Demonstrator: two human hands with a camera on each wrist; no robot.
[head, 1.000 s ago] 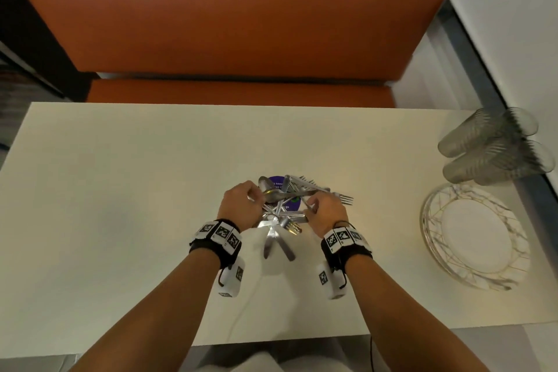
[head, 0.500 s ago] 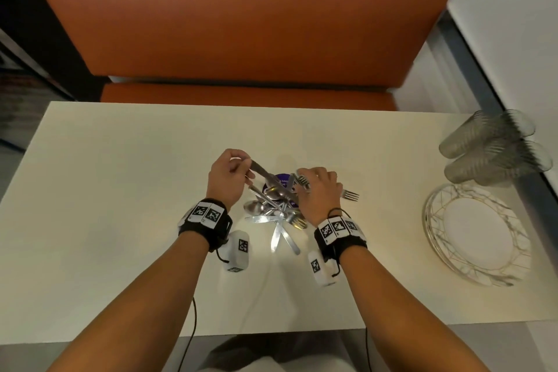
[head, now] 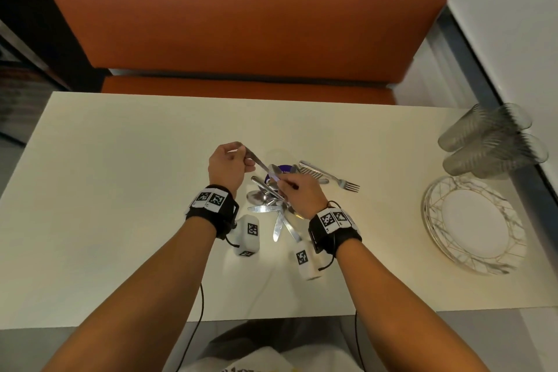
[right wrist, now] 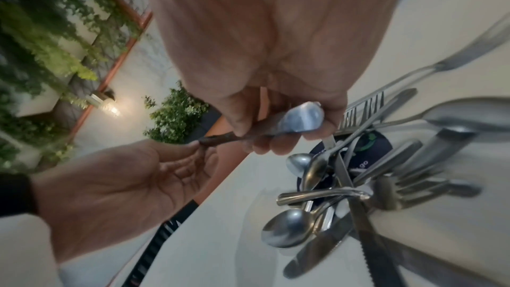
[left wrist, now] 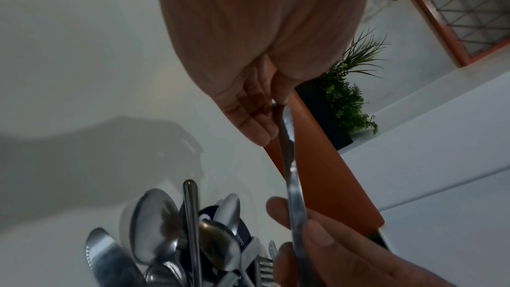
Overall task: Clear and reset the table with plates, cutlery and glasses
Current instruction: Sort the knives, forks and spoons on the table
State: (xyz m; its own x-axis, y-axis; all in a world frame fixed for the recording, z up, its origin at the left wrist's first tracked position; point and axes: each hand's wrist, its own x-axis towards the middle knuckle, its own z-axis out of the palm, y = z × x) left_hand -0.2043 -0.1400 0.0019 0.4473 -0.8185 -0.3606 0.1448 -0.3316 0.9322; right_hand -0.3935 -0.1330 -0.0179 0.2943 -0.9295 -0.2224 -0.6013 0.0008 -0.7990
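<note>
Both hands pinch one knife [head: 262, 164] above the cutlery pile [head: 273, 205] on the worktop [head: 120, 190], left hand [head: 227, 167] at one end, right hand [head: 297, 192] at the other; a loosened pinch could drop it onto the pile just below, scattering pieces.

Glasses [head: 492, 142] blurred; right hand [head: 297, 193] hides part of cutlery pile [head: 271, 199]; container under it mostly hidden.

Left hand [head: 227, 167], right hand [head: 299, 195] pinching.
</note>
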